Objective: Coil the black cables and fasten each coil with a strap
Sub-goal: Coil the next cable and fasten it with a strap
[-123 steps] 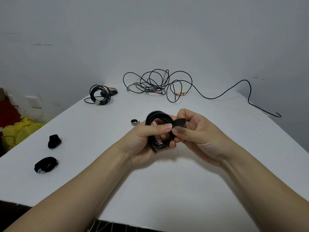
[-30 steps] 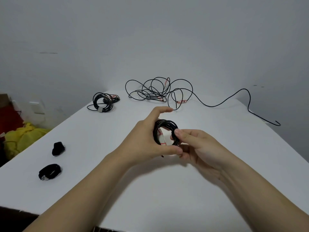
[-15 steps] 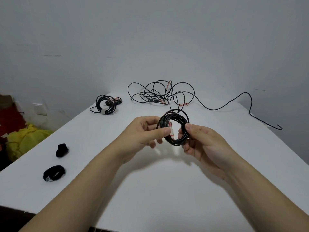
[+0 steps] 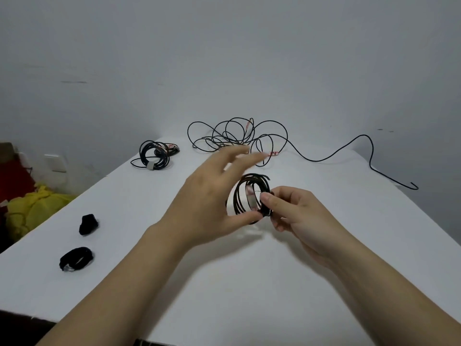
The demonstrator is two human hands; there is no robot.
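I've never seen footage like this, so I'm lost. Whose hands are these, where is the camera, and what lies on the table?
There is no machine: a person wears a camera on the head, looking forward and down at their own bare hands. The right hand pinches a small cable coil; the left hand is spread open beside it, blurred. On the white table lie a loose tangled cable at the back, a strapped coil far left, and two small black rolls, probably straps.
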